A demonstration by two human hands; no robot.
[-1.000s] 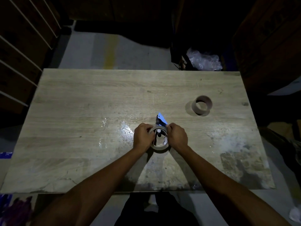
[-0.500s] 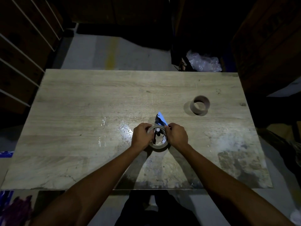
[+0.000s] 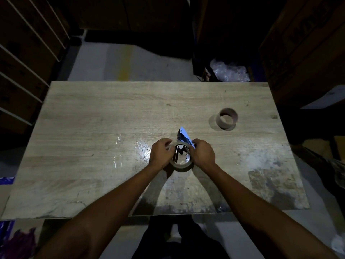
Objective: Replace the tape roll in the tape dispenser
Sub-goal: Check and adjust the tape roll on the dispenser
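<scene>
Head view: left hand and right hand both gripped tape roll between them; dispenser poked out just beyond right hand.

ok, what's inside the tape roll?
A dark spindle and part of the dispenser frame show through the roll. The left hand and right hand cover its sides, hiding the fit.

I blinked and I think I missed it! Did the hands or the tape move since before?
Nothing really moved. The left hand and right hand still grip the tape roll at the blue dispenser, and the empty core still stands apart on the table.
</scene>
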